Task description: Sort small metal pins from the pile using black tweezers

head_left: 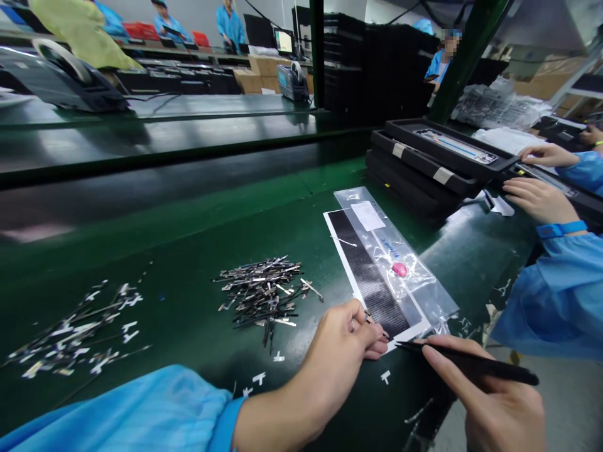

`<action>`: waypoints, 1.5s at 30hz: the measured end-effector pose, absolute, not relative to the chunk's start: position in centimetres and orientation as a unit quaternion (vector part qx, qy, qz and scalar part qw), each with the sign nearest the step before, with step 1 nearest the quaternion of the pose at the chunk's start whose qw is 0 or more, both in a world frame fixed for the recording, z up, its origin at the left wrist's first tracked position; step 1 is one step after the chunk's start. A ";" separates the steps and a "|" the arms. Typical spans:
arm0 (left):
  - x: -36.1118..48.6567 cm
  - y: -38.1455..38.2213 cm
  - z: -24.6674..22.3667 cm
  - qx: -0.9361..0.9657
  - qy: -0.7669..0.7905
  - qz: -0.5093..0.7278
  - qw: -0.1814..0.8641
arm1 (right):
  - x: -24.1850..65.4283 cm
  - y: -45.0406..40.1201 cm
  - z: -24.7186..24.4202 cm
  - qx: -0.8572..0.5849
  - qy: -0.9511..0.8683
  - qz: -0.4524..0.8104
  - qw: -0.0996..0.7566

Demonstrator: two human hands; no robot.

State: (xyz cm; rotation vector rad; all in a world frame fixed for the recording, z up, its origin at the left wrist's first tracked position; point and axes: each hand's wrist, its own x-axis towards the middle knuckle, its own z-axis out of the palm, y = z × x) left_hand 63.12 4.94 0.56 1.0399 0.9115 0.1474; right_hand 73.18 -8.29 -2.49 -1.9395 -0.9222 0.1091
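Just on the near side of the dark sheet (365, 263), the right hand (494, 402) is gripping black tweezers (494, 368), its fingers wrapping closely around them while their tips are pointing at the sheet's near edge. Pale floor (560, 408) is showing past the desk (183, 251), to the right of the sheet. White T-shaped scraps, one (385, 377) close to the sheet's near edge, are dotting the glossy green desk. At the sheet's near left corner, the left hand (342, 339) is pinching, its fingers drawn together on a small dark part (386, 337) that is mostly hiding among them.

The white-bordered sheet itself is lying flat on the desk, with a thin strip (347, 242) resting near its far left corner. A clear plastic bag (414, 251) carrying a white label and a pink spot is lying along its right side. Left of the sheet, a dense heap of thin strips (264, 285) is covering the desk; well left of it, a looser scatter (78, 336) is spreading.

Beyond the sheet to the right, black trays (424, 169) are standing stacked, and a co-worker's hand (541, 198) is hovering beside them. Far behind the sheet, black crates (377, 66) are towering. To their left, a tape dispenser (293, 81) is sitting before cardboard boxes (264, 66), and people in blue (230, 26) are standing deeper in the room.
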 end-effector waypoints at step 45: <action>61.5 5.3 0.0 0.849 0.213 0.059 0.480 | 73.2 -8.3 -3.7 -0.810 -0.315 0.025 0.494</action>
